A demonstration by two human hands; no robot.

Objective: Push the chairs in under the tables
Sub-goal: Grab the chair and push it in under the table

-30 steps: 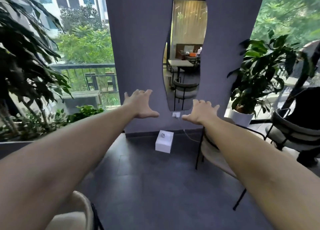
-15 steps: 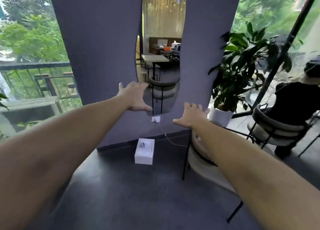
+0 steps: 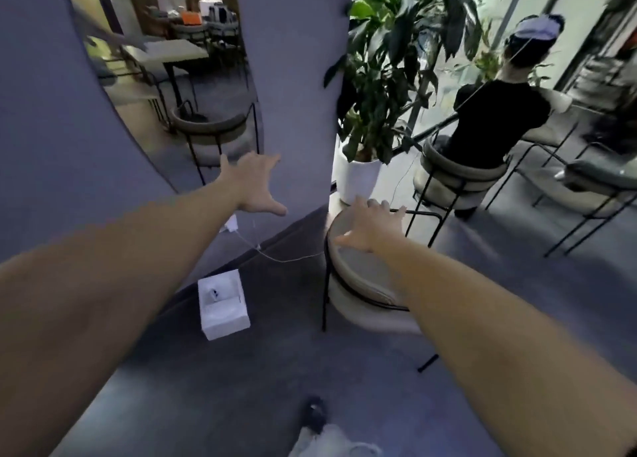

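Reaching forward, fingers [image 3: 266, 164] spread and holding nothing: left hand [image 3: 253, 184] in the air before the grey wall [image 3: 293, 77], right hand [image 3: 370, 227] over the curved back of the nearest chair [image 3: 358, 277]

Hands [image 3: 254, 185] [image 3: 371, 225] spread open; chair [image 3: 363, 274] near right

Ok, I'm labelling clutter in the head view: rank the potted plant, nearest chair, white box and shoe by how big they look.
potted plant
nearest chair, partly hidden
white box
shoe
The plant stands farther off, so it is likely bigger still.
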